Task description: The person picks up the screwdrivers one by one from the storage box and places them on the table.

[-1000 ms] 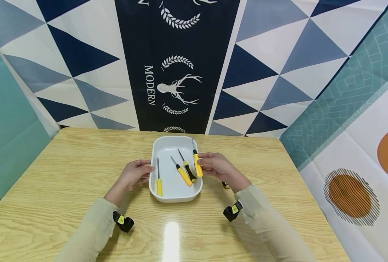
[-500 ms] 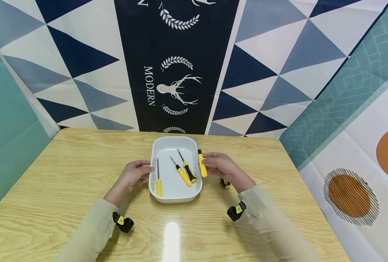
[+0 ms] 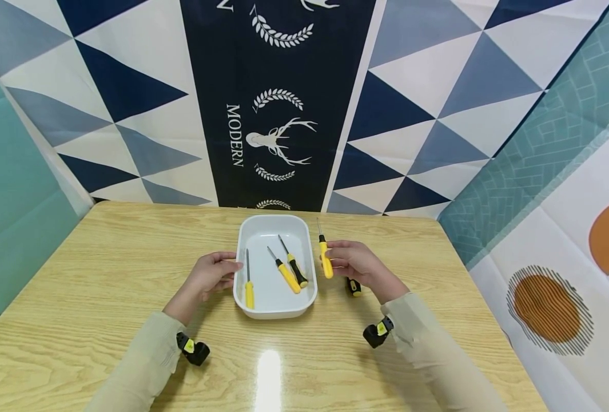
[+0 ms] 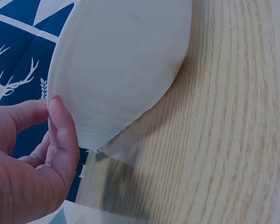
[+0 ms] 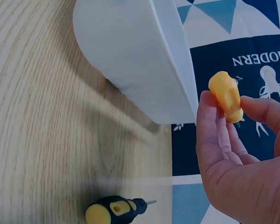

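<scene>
In the head view my left hand [image 3: 209, 276] pinches the left rim of a white plastic tray [image 3: 268, 302] between thumb and fingers. The left wrist view shows the thumb [image 4: 30, 113] and fingers right at that rim. My right hand [image 3: 354, 263] holds a screwdriver [image 3: 326, 260] by its yellow handle, just right of the tray, shaft pointing toward the wall. Inside the tray lie a slim yellow screwdriver [image 3: 250, 294] at the left, a yellow one with a black collar [image 3: 289, 278], and a black-and-yellow one [image 3: 298, 272] beside it.
Below the right hand, a stubby black-and-yellow screwdriver [image 5: 115, 209] lies on the wooden table [image 3: 129, 257]. A patterned wall covering [image 3: 278, 68] rises behind the table's far edge. A camera is strapped to each wrist.
My right hand has moved the yellow screwdriver rightward, from over the tray's right rim to just outside it. The left hand and tray stay put. More of the stubby screwdriver shows.
</scene>
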Available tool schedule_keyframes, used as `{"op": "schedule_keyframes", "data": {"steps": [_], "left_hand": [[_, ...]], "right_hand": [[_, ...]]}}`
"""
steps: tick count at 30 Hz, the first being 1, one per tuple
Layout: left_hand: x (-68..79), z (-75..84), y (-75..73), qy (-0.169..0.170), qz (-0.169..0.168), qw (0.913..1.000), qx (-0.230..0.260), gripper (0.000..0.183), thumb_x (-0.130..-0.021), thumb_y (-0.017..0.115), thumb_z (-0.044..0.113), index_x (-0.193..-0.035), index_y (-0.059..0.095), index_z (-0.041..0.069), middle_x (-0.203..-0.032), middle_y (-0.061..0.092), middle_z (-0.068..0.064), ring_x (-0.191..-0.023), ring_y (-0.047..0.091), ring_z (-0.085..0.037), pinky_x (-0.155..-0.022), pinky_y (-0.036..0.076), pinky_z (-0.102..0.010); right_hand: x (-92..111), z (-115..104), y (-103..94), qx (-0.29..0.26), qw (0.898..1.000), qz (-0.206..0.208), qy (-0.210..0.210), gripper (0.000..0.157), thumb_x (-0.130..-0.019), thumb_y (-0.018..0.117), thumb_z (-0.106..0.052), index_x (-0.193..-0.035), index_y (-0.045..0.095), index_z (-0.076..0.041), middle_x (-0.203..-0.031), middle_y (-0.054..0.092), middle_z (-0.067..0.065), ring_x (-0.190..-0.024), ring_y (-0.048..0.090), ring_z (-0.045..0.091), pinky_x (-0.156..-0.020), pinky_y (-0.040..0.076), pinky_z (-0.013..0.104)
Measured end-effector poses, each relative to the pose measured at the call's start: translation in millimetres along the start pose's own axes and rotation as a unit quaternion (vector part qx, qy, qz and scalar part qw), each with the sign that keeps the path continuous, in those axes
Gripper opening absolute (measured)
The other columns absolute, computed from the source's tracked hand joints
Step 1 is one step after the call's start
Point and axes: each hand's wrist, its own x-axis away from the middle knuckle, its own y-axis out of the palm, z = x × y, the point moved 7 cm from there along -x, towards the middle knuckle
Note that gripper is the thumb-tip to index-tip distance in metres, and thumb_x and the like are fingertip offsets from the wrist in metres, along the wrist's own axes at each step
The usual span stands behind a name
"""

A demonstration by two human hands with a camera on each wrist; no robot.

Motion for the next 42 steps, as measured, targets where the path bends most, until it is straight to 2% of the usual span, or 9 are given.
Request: {"op": "schedule_keyframes", "data": {"steps": [9,15,22,30,38,42], "left_hand": [[-0.1,0.5,0.3,0.002,0.001,1.0,-0.005,0.047,-0.089,0.063,0.019,-0.131,0.048,0.004,-0.099,0.06,-0.007,-0.076,0.061,-0.013,-0.067,0.056,-0.022],[0.0,0.1,-0.2,0.0,0.003,1.0,-0.007,0.046,-0.089,0.063,0.019,-0.131,0.048,0.005,-0.098,0.06,-0.007,-0.076,0.06,-0.012,-0.067,0.056,-0.022],[-0.3,-1.0,-0.3,-0.003,0.002,1.0,-0.003,0.046,-0.089,0.062,0.018,-0.131,0.048,0.005,-0.098,0.061,-0.007,-0.075,0.06,-0.012,-0.067,0.056,-0.022],[-1.4,-1.4,-0.9,-0.005,0.006,1.0,-0.005,0.046,-0.089,0.063,0.019,-0.131,0.049,0.005,-0.099,0.061,-0.007,-0.076,0.06,-0.012,-0.068,0.056,-0.022],[-0.9,-1.1,-1.0,-0.004,0.005,1.0,-0.005,0.046,-0.089,0.063,0.019,-0.13,0.049,0.005,-0.101,0.061,-0.009,-0.077,0.061,-0.014,-0.068,0.056,-0.023],[-1.1,-0.5,0.9,-0.001,0.001,1.0,-0.005,0.046,-0.089,0.063,0.018,-0.13,0.049,0.004,-0.101,0.061,-0.01,-0.077,0.06,-0.014,-0.067,0.056,-0.022]], "right_hand": [[3,4,-8.8,0.003,1.0,-0.008,-0.005,0.055,-0.091,0.055,-0.009,-0.14,0.034,0.003,-0.12,0.057,0.016,-0.086,0.064,0.012,-0.076,0.055,0.025],[5,6,-16.6,0.0,1.0,-0.004,-0.006,0.056,-0.091,0.055,-0.009,-0.141,0.033,0.003,-0.108,0.058,0.008,-0.086,0.064,0.013,-0.074,0.055,0.024],[6,11,-25.6,-0.005,1.0,-0.003,-0.007,0.058,-0.091,0.053,-0.009,-0.143,0.029,0.004,-0.104,0.058,0.005,-0.08,0.062,0.01,-0.074,0.053,0.024],[9,16,-40.5,0.006,1.0,0.007,-0.009,0.06,-0.091,0.053,-0.01,-0.144,0.028,0.004,-0.117,0.057,0.014,-0.082,0.062,0.01,-0.074,0.054,0.022],[10,21,-53.1,0.013,1.0,0.005,-0.018,0.061,-0.093,0.052,-0.011,-0.144,0.024,0.006,-0.098,0.058,0.0,-0.079,0.06,0.007,-0.071,0.053,0.021],[12,24,-58.8,0.012,1.0,0.004,-0.019,0.062,-0.093,0.051,-0.011,-0.145,0.021,0.008,-0.098,0.058,-0.001,-0.079,0.06,0.007,-0.072,0.053,0.021]]}}
